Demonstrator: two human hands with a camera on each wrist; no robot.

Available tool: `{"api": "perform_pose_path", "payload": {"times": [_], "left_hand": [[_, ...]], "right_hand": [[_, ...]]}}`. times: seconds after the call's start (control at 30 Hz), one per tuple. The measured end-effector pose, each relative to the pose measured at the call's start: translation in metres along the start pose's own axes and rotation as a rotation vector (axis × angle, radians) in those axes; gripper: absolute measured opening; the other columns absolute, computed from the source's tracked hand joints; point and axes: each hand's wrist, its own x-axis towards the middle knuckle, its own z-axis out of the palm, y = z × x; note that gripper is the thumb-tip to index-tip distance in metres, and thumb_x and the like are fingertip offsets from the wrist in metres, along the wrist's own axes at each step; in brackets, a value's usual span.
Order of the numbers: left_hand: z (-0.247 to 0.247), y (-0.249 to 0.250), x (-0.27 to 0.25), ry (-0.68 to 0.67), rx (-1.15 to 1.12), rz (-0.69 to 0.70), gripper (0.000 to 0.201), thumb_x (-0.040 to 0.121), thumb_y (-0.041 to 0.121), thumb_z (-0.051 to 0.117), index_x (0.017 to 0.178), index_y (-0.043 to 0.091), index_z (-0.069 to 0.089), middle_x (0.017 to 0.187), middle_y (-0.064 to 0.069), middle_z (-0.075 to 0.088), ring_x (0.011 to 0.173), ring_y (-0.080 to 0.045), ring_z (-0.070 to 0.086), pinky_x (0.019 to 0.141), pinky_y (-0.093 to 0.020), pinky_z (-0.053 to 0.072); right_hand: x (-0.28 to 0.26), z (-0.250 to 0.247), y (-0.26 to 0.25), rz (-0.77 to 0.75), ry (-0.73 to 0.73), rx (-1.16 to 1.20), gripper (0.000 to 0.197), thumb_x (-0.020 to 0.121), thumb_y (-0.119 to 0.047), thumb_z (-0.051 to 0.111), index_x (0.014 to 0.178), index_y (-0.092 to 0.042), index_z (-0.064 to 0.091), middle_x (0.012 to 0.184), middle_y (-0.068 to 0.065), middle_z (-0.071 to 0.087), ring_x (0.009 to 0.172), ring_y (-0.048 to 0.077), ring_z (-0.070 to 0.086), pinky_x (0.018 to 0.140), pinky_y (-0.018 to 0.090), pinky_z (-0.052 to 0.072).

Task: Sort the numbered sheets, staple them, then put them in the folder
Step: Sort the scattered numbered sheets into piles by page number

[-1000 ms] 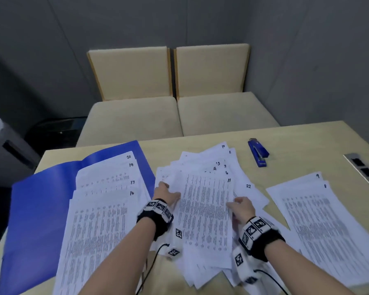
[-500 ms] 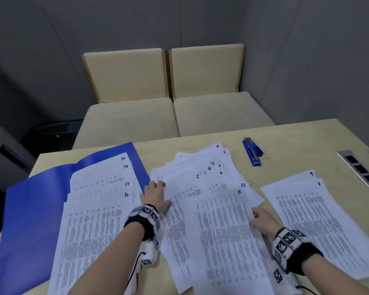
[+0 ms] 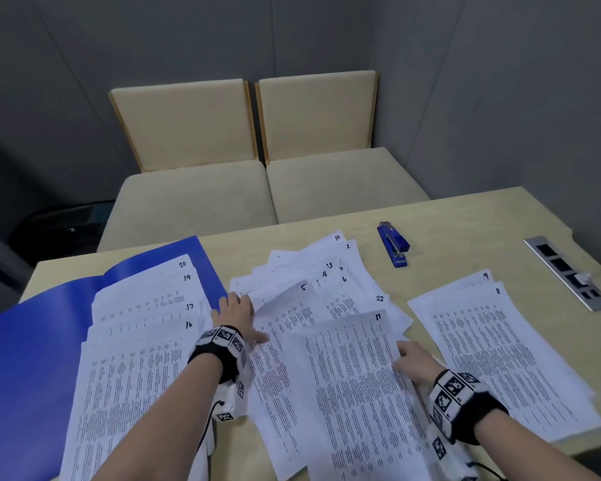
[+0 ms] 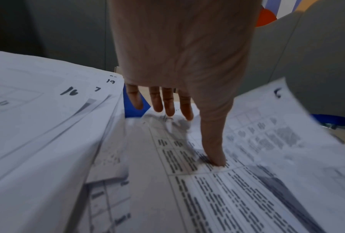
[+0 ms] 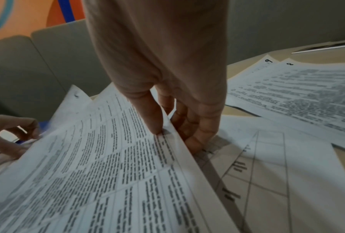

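Head view: thin white printed sheets with handwritten corner numbers cover the pale wood table (image 3: 465, 216). Sheet 11 (image 3: 354, 369) is pinched at its right edge by the right hand (image 3: 413, 362), thumb on top. Left hand (image 3: 235, 312) lies flat, fingers straight, pressing sheet 5 (image 3: 285, 307). Glossy blue folder (image 3: 32, 341) lies open under sheets 16–20; blue stapler (image 3: 393, 244) sits behind; sheets 8 and 9 lie right.

The right hand (image 3: 415, 362) has pulled the sheet 11 (image 3: 358, 383) toward the right, away from the middle pile (image 3: 327, 272); now the sheet 5 (image 3: 285, 307) is uncovered beside the left hand (image 3: 235, 312).
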Motion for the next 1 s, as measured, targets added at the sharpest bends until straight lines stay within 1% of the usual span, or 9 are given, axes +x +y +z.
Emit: {"api": "perform_pose_path", "payload": {"times": [0.13,0.23,0.37,0.43,0.53,0.63,0.73,0.87,1.0], "left_hand": [[0.004,0.001,-0.002,0.013,-0.11,0.079,0.062,0.066,0.047,0.078,0.108,0.023,0.04,0.104,0.0,0.052,0.105,-0.024,0.049,0.091,-0.04,0.034],[0.003,0.002,-0.002,-0.01,-0.103,0.06,0.077,0.067,0.046,0.077,0.128,0.024,0.036,0.125,-0.005,0.042,0.119,-0.026,0.041,0.098,-0.044,0.036],[-0.002,0.006,-0.001,-0.045,-0.049,0.064,0.073,0.068,0.045,0.077,0.126,0.024,0.038,0.13,-0.006,0.034,0.121,-0.026,0.036,0.098,-0.043,0.037],[-0.004,0.007,0.0,-0.055,-0.031,0.062,0.072,0.068,0.046,0.078,0.123,0.021,0.039,0.128,-0.006,0.034,0.12,-0.026,0.036,0.097,-0.043,0.038],[-0.005,0.007,0.001,-0.059,0.014,0.066,0.074,0.067,0.05,0.077,0.123,0.017,0.039,0.129,-0.006,0.034,0.121,-0.026,0.035,0.099,-0.044,0.038],[-0.005,0.007,-0.002,-0.046,0.044,0.102,0.071,0.071,0.049,0.074,0.124,0.016,0.04,0.128,-0.006,0.034,0.12,-0.027,0.035,0.097,-0.042,0.037],[-0.002,0.009,-0.008,-0.003,0.046,0.169,0.062,0.076,0.041,0.07,0.125,0.017,0.041,0.125,-0.005,0.036,0.117,-0.026,0.036,0.095,-0.04,0.035],[0.0,0.012,-0.017,0.117,-0.066,0.259,0.033,0.091,0.026,0.052,0.122,0.016,0.046,0.12,-0.004,0.044,0.114,-0.025,0.043,0.088,-0.036,0.032],[-0.001,0.013,-0.02,0.228,-0.266,0.367,0.018,0.093,0.023,0.05,0.108,0.012,0.054,0.114,-0.003,0.046,0.105,-0.024,0.05,0.08,-0.034,0.034]], "right_hand": [[-0.004,0.002,-0.008,-0.099,-0.002,0.067,0.016,0.091,-0.007,0.047,0.078,-0.016,0.049,0.078,0.002,0.054,0.068,0.015,0.049,0.059,0.025,0.035],[0.002,0.002,-0.021,-0.113,0.101,0.101,0.022,0.099,-0.028,0.039,0.09,-0.012,0.051,0.089,0.006,0.057,0.077,0.019,0.051,0.068,0.031,0.04],[0.025,-0.003,-0.037,-0.036,0.234,0.018,0.025,0.099,-0.02,0.041,0.118,-0.011,0.053,0.121,0.009,0.06,0.107,0.027,0.057,0.086,0.031,0.043],[0.032,-0.005,-0.047,0.005,0.228,-0.005,0.032,0.095,-0.023,0.052,0.124,-0.012,0.045,0.122,0.01,0.058,0.101,0.026,0.057,0.081,0.027,0.042],[0.04,-0.004,-0.058,0.0,0.193,-0.117,0.041,0.087,-0.033,0.062,0.113,-0.013,0.038,0.108,0.009,0.057,0.082,0.022,0.052,0.071,0.027,0.04],[0.049,-0.002,-0.061,0.001,0.237,-0.185,0.041,0.077,-0.036,0.069,0.101,-0.017,0.041,0.109,0.006,0.046,0.092,0.023,0.05,0.078,0.031,0.043],[0.055,0.0,-0.062,-0.038,0.353,-0.309,0.019,0.077,-0.03,0.063,0.085,-0.024,0.046,0.106,-0.001,0.04,0.106,0.022,0.044,0.091,0.037,0.039],[0.055,-0.002,-0.062,-0.13,0.388,0.066,0.004,0.083,-0.016,0.052,0.081,-0.019,0.05,0.083,0.002,0.057,0.078,0.024,0.051,0.068,0.031,0.035],[0.048,-0.011,-0.068,-0.193,0.346,0.441,0.019,0.087,-0.005,0.051,0.104,-0.008,0.058,0.098,0.011,0.062,0.076,0.022,0.053,0.06,0.027,0.04]]}}
